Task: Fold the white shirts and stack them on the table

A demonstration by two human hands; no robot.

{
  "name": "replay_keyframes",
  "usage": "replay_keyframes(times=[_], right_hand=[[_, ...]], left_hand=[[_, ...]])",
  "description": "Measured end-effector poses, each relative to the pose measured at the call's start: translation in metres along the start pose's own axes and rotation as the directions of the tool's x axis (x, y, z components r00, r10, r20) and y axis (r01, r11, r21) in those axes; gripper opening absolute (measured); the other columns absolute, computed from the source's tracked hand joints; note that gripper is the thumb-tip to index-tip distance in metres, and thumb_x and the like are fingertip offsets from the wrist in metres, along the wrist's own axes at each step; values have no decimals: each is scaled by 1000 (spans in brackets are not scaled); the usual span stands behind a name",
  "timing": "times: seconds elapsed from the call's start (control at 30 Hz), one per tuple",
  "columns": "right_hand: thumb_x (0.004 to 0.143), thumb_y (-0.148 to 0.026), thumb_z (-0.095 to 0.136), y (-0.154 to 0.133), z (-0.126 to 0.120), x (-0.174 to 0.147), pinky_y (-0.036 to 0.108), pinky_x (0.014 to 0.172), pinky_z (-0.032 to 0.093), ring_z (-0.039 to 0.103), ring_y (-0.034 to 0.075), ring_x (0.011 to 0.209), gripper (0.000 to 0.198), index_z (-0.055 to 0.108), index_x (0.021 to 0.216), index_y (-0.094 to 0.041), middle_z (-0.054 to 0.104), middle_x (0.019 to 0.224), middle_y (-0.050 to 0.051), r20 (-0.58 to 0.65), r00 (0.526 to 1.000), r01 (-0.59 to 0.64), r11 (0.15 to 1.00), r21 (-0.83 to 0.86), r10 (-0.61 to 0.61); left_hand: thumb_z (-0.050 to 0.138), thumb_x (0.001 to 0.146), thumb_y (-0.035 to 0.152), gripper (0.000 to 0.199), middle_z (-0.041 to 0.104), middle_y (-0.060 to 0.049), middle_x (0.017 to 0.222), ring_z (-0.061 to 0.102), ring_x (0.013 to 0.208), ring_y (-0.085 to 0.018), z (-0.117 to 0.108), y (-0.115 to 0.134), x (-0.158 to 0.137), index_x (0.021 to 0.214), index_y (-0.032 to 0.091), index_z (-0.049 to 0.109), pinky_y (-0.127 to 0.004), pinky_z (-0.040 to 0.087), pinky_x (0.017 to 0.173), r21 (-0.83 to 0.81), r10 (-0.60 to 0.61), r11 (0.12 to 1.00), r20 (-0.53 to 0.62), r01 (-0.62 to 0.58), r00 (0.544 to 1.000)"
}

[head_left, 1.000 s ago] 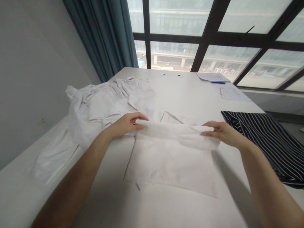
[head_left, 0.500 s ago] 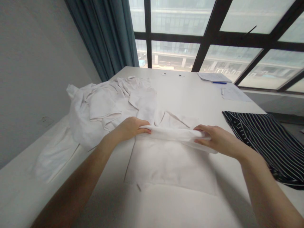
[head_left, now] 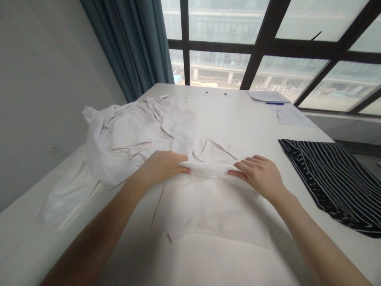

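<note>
A white garment [head_left: 208,210], probably a shirt, lies spread on the white table in front of me, its upper part bunched into a raised fold. My left hand [head_left: 168,165] pinches the left end of that fold between thumb and fingers. At the fold's right end, my right hand [head_left: 257,172] is closed on the cloth, thumb underneath and fingers curled over. A pointed flap of white cloth shows just beyond the fold. The exact kind of garment is hard to make out.
Crumpled white clothes [head_left: 133,127] are heaped at the left, close to my left forearm. A black-and-white striped cloth [head_left: 336,182] lies at the right. Papers [head_left: 269,97] and a blue pen [head_left: 275,103] rest at the far right of the table [head_left: 229,119], before the window.
My right hand has moved left along the fold and wrapped its fingers over the cloth, nearer my left hand. The garment's near-left edge has shifted slightly left.
</note>
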State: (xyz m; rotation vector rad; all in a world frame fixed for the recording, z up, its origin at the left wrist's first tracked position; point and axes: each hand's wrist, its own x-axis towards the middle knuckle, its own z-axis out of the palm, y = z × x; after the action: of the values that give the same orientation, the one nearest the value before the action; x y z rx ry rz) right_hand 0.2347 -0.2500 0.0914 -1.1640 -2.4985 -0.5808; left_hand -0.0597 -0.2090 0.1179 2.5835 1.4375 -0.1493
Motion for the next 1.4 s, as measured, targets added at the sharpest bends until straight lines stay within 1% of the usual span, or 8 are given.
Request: replay_keyframes(times=[0.17,0.37,0.6,0.73,0.83,1.0,1.13,1.4], right_hand=[[100,-41,48,-18,-5,4,30,63,33,56,14,58,38,64,71,-21,62,58,0,-13,997,72,997,-23,-72],[100,-40,48,-20,-5,3,30,63,33,54,14,59,37,65,72,-22,62,58,-1,-26,996,86,995,-60,-88],[100,-41,45,-11,-4,2,30,65,34,56,14,60,38,66,76,-21,63,60,0,-19,996,90,995,-30,-91],[98,-51,44,2,-6,0,29,72,38,56,14,57,45,64,71,-21,63,58,-1,-26,1000,13,1000,-18,-13],[96,-56,46,7,-7,-1,29,78,40,58,14,57,47,64,67,-22,65,57,-1,-33,999,-40,999,2,40],[95,-54,50,7,-8,-2,28,84,42,61,13,59,45,63,64,-23,65,54,-2,-61,998,-32,999,3,32],[93,-55,53,11,-7,-3,30,89,43,63,14,61,42,65,67,-25,67,57,-3,-32,995,-89,994,65,92],[94,-55,47,21,-8,-3,36,97,41,64,15,59,43,67,74,-23,70,61,0,-33,994,-100,987,122,105]], left_hand=[[52,92,58,38,74,-4,90,69,82,-22,15,27,0,104,24,66,-26,40,64,6,165,986,-94,-165,982],[54,94,52,33,72,-4,77,68,69,-20,23,36,4,95,21,67,-25,37,57,120,185,979,-171,-166,968],[49,92,60,42,68,-5,64,65,61,-22,31,32,10,86,23,70,-26,34,53,197,153,975,-239,-107,959],[52,92,58,41,67,-5,61,64,59,-21,30,29,11,85,23,71,-26,32,52,210,130,975,-259,-76,957],[50,92,60,42,69,-5,65,65,62,-20,29,26,12,87,24,72,-26,32,52,191,119,979,-252,-71,960],[47,93,62,44,72,-4,73,66,68,-21,24,19,14,91,26,73,-26,32,55,128,78,990,-225,-50,971],[48,91,64,47,69,-3,67,65,68,-21,16,5,14,79,25,71,-27,30,55,78,14,997,-198,1,980],[50,90,65,55,63,-4,57,56,55,-17,24,-7,17,63,19,64,-27,21,53,133,94,990,-354,-49,931]])
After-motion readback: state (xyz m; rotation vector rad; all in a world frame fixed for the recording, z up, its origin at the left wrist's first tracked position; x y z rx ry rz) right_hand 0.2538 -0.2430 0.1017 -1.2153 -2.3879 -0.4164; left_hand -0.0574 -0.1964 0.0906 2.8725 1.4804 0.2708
